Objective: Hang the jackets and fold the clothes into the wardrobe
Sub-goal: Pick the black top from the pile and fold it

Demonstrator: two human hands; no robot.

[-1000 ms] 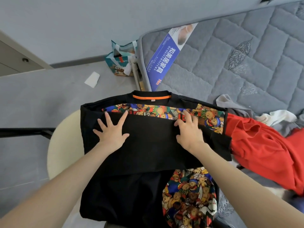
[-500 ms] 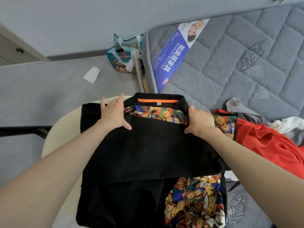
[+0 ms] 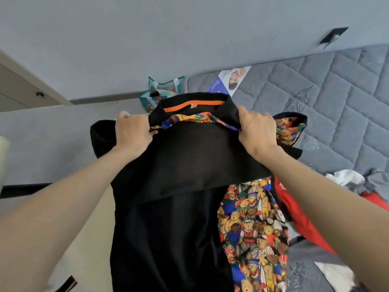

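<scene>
Both grips, left hand (image 3: pixel 134 133) and right hand (image 3: pixel 255 133), clutch the half-folded black shirt (image 3: pixel 189 163); red clothes (image 3: pixel 294 222) beside it seem unfolded.

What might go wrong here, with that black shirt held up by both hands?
The left hand and right hand grip the black shirt only near its collar, so the folded-over flap may slip open. Its hanging bear-print side is beside the red garment and might snag it.
</scene>
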